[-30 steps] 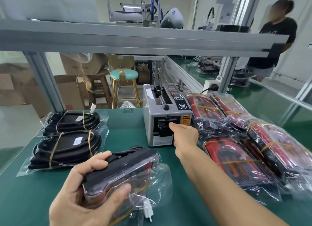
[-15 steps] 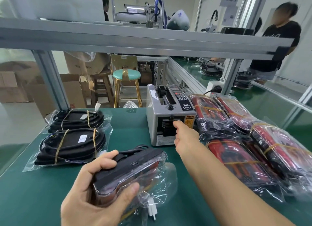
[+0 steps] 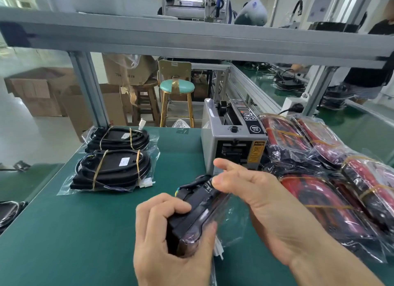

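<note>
Gripping the bagged black unit [image 3: 200, 202] at lower centre, the left hand [image 3: 166, 249] wraps it firmly. The right hand [image 3: 266, 204] sits at its far end, fingers bent, pinch impossible to tell. Behind, the tape dispenser [image 3: 232, 140] shows a yellow warning sticker, blurred. The carton [image 3: 123, 72] at upper left reads "CM". Red bundles [image 3: 324, 202] crowd the right.

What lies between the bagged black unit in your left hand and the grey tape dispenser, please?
In the head view, the right hand lies there, its fingers just above the bagged black unit and before the tape dispenser.
</note>
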A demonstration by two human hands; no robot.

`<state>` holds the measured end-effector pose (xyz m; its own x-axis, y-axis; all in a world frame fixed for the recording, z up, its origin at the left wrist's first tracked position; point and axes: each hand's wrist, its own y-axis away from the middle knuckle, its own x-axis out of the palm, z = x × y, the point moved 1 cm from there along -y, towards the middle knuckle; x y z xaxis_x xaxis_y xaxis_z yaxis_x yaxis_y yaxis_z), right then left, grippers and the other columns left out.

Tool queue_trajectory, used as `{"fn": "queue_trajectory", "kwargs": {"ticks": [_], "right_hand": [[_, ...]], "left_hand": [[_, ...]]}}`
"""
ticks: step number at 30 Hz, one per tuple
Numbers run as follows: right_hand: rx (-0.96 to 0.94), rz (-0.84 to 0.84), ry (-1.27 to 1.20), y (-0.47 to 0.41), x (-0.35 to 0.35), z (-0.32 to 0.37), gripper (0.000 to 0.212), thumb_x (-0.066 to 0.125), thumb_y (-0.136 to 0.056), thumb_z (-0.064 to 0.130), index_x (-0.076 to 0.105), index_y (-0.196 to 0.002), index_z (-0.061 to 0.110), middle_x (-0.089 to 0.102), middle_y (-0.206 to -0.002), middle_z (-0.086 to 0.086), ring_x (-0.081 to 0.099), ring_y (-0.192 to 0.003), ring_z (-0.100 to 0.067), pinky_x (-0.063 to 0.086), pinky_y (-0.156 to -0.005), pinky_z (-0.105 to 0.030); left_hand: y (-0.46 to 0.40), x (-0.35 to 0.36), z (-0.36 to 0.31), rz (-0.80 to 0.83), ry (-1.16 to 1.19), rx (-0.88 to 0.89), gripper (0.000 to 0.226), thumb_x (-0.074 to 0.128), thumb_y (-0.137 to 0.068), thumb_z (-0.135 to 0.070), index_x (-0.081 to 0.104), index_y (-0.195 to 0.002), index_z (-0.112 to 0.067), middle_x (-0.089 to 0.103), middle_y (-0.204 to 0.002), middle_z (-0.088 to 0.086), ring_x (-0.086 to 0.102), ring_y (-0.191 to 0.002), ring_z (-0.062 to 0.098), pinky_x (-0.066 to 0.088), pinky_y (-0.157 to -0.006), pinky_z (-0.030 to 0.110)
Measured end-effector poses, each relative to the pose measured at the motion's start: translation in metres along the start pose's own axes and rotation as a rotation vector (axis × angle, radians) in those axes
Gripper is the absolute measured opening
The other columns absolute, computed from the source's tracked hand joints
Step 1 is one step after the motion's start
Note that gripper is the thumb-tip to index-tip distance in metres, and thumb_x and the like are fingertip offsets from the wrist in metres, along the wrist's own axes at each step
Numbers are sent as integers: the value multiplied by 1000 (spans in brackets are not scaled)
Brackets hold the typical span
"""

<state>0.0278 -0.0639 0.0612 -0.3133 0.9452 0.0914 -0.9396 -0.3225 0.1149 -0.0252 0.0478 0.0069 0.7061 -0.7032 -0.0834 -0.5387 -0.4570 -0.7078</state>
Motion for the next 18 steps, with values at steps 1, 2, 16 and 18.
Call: {"fn": "queue_trajectory", "kwargs": {"ticks": [1,2,16,18], "right_hand": [[8,2,-2,0,0,-2,21,80,-58,28,78,-73,14,60,-122,26,50,-115,12,30,-97,-23],[17,10,-5,0,0,-2,17,76,-61,25,78,-72,12,60,-121,24,51,-114,12,31,-93,-20],[45,-57,0,1,4,0,6,71,-56,12,69,-50,12,68,-104,9,57,-105,-4,34,-77,-24],[32,-70,18,1,5,-1,6,70,-53,14,68,-48,12,69,-98,12,57,-107,-3,36,-82,-26]], "left_hand": [[2,0,2,4,-13,1,37,82,-49,-13,58,-77,-15,56,-87,6,55,-82,4,41,-72,6],[2,0,2,10,-23,3,37,82,-48,-11,59,-77,-15,55,-86,7,55,-81,5,41,-71,7],[2,1,3,112,-5,59,52,83,-52,-13,69,-100,-27,48,-89,8,55,-72,8,47,-67,9],[2,1,4,122,11,56,51,83,-52,-13,69,-99,-27,48,-89,7,56,-72,8,47,-67,10]]}}
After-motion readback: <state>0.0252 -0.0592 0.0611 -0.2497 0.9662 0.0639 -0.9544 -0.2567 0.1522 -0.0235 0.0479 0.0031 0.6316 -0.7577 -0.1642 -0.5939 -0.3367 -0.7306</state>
